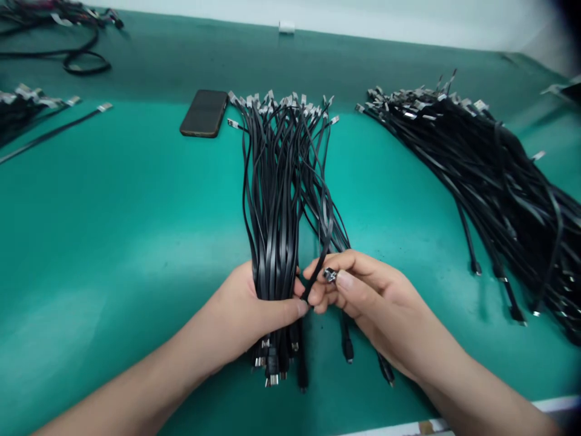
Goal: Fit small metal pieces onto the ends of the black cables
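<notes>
A thick bundle of flat black USB cables (275, 218) runs up the middle of the green table. My left hand (238, 321) is wrapped round its lower part, with the thumb across the front. Below that hand, small metal plugs (272, 378) stick out; at the far end the silver USB plugs fan apart. My right hand (376, 297) is beside it, pinching a small metal-tipped connector (330, 275) between thumb and fingers. A single cable (323, 242) passes down by these fingertips to my left thumb. Other loose cables (347, 345) pass beneath my right hand.
A dark phone (204, 113) lies left of the bundle's far end. To the right is a large pile of black cables (490, 169). More cables (27, 115) lie at the far left, with a coiled one (86, 60) behind. A small white roll (286, 27) sits at the back edge.
</notes>
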`<state>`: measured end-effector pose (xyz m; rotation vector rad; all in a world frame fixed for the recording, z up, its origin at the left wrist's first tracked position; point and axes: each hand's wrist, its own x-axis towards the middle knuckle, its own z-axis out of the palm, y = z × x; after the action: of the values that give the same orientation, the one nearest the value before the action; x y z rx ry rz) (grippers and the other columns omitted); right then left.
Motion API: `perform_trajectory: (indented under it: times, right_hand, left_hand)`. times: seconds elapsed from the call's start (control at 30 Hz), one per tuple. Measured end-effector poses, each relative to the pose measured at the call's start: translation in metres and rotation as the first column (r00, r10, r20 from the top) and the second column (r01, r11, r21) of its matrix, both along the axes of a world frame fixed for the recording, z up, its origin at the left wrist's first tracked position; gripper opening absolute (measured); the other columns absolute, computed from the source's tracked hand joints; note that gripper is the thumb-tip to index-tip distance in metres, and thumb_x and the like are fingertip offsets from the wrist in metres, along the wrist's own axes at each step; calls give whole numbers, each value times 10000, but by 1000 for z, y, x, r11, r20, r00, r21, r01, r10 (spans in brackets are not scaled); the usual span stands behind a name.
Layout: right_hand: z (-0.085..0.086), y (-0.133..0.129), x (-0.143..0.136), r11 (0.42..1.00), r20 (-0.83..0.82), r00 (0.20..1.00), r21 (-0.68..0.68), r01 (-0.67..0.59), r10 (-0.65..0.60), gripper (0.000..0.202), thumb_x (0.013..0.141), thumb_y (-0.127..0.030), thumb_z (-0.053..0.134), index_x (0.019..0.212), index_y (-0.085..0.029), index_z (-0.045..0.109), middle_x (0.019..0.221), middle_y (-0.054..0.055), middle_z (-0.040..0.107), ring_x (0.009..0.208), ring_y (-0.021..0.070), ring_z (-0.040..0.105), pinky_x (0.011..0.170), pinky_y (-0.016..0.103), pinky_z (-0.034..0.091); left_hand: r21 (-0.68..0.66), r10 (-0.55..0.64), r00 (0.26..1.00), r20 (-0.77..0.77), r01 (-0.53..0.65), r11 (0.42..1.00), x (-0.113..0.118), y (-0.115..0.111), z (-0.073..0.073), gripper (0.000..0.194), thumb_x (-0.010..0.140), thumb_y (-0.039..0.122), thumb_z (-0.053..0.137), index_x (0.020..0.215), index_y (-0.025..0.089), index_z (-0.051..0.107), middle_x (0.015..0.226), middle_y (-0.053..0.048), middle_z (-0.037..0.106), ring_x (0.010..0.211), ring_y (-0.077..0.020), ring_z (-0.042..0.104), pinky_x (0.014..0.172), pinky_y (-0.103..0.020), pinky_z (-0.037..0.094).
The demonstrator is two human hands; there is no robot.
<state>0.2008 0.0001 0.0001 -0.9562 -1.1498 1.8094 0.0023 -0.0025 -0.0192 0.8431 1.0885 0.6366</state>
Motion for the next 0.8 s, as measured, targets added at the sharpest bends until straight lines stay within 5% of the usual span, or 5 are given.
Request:
perform_trajectory:
  times: [0.13, 0.27, 0.4, 0.57, 0.8]
  right_hand:
    - [-4, 4, -5, 996, 1, 999, -80, 50, -50, 211, 989, -389, 649, 947, -188, 697, 883, 52, 714, 809, 165, 679, 801, 326, 570]
    - [-3, 5, -7, 996, 27, 998, -59, 59, -57, 196, 992, -367, 614, 945, -188, 676, 851, 50, 707, 783, 173, 677, 775, 334, 570]
    - [3, 4, -2, 986, 357, 924, 138, 96, -140, 145, 986, -333, 570, 943, -209, 631, 702, -3, 637, 619, 140, 584, 582, 266, 492]
    - [11, 1, 4, 931, 690, 716, 322, -171, -107, 176, 978, -292, 555, 856, -204, 648, 570, -51, 492, 468, 107, 402, 425, 247, 308]
    - [10, -3, 0, 916, 723, 690, 293, -275, -24, 193, 990, -280, 546, 854, -206, 662, 522, -66, 467, 420, 95, 395, 392, 249, 256]
  left_hand:
    - [8, -25, 994, 102, 25, 1000, -1, 1, 2, 259, 769, 247, 796, 994, 169, 695, 947, -48, 721, 921, -220, 642, 868, -378, 476]
    - [-13, -14, 996, 89, 15, 1000, 0, 1, 8, 208, 741, 219, 808, 888, 181, 666, 885, -13, 690, 849, -183, 614, 797, -329, 473]
    - [-41, 84, 993, -86, -88, 995, 3, -1, 16, 272, 661, 217, 845, 796, 194, 610, 721, 55, 580, 669, -125, 516, 639, -265, 417]
    - [-37, 65, 989, -131, -70, 997, 5, -1, 22, 244, 678, 238, 809, 765, 197, 584, 665, 70, 513, 645, -120, 468, 620, -253, 379]
    - [-34, 46, 990, -136, -51, 998, 4, 0, 22, 235, 687, 262, 794, 731, 203, 571, 647, 67, 487, 631, -122, 442, 598, -252, 362]
